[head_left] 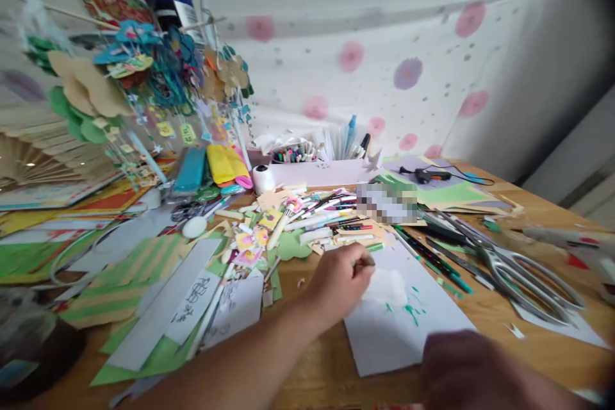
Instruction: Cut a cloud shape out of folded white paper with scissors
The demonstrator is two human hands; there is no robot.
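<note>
My left hand (340, 280) is closed with its fingers curled over the left edge of a white paper sheet (389, 346). Whatever it may grip is hidden or too small to name. Right beside its fingers, a pale white patch (387, 286) lies on the sheet, and green marks (412, 312) show to the right of that. A green-tipped pen (375, 247) lies just beyond the knuckles. Low in the picture, my right hand (468, 368) is dark and blurred over the sheet's lower right corner. Its fingers cannot be made out.
Scissors (521, 275) and dark pencils (435, 257) lie right of the sheet. Behind are heaped markers (327, 211) and a glue gun (432, 175) with its cord. Cut paper strips (166, 304) cover the left side. Paper ornaments (168, 70) hang from a rack at the upper left.
</note>
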